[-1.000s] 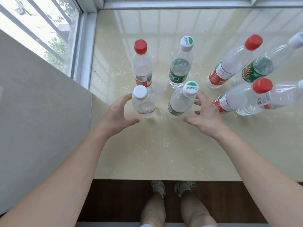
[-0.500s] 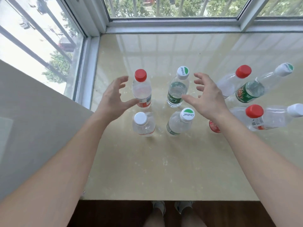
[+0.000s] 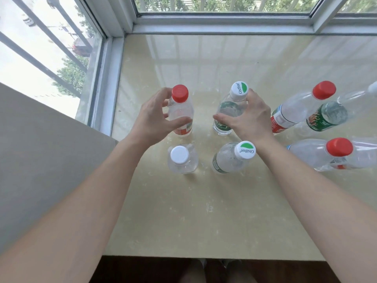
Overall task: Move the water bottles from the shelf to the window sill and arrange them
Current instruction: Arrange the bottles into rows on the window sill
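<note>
Your hands, spread above the near pair of bottles a second ago, now reach past them to the far row on the glossy cream stone window sill [image 3: 204, 211]. At centre left, your left hand [image 3: 152, 119] curls thumb and fingers around the clear plastic bottle with the red cap and red label [image 3: 180, 113], touching its ribbed body. Just right of centre, your right hand [image 3: 247, 119] wraps the clear bottle with the white-and-green cap and green label [image 3: 228, 111] the same way. Both bottles stand upright; this looks like straightening the back row, not a fresh delivery. Below your hands, the squat clear bottle with the plain white cap [image 3: 182, 160] and a second green-labelled bottle [image 3: 230, 160] stand untouched. At the right edge, four more bottles [image 3: 295, 113] lean with the lens. The sill mirrors the aluminium window frame [image 3: 222, 27].
</note>
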A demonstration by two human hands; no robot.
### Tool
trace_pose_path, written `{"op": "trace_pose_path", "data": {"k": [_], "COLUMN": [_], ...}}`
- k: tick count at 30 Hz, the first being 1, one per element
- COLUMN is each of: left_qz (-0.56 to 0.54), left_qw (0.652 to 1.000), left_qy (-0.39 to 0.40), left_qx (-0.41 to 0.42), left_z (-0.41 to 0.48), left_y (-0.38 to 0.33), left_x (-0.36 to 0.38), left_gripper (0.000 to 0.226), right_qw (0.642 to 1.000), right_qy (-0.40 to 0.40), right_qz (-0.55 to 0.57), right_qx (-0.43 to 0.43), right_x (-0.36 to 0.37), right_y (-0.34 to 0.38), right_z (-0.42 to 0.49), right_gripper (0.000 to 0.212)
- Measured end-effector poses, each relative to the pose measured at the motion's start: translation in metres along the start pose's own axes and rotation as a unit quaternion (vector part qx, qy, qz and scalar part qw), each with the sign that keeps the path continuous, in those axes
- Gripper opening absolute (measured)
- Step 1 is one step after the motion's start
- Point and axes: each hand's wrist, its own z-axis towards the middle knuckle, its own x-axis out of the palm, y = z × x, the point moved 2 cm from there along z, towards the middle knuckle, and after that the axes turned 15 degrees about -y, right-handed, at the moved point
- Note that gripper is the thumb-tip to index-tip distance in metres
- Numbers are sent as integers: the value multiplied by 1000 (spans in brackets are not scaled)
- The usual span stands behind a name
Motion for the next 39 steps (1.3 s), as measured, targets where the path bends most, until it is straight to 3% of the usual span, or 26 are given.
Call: {"op": "trace_pose_path", "data": {"k": [12, 17, 26, 33, 36, 39], "left_qz": [-3, -5, -5, 18, 37, 101], "left_qw": [1000, 1000, 1000, 1000, 999, 993], "left_qy": [3, -3, -9, 15, 22, -12], "left_qx": [-4, -1, -1, -4, 4, 66], "left_z": [2, 0, -5, -6, -7, -13], "left_y": [0, 2, 6, 6, -17, -66], "left_x": [-2, -2, 0, -10, -29, -53], "left_gripper": [53, 57, 62, 91, 98, 86], "right_qw": [981, 987, 988, 985, 988, 989], "right_qy": [189, 152, 144, 159, 138, 118], "right_qz": [45, 20, 15, 69, 74, 84], "right_qx": [-24, -39, -51, -12, -9, -16], "right_x": [-11, -7, -7, -15, -42, -90], "right_y": [-9, -8, -9, -5, 13, 41], "right_z": [20, 14, 11, 4, -3, -15], "right_gripper": [54, 67, 69, 103, 108, 101]}}
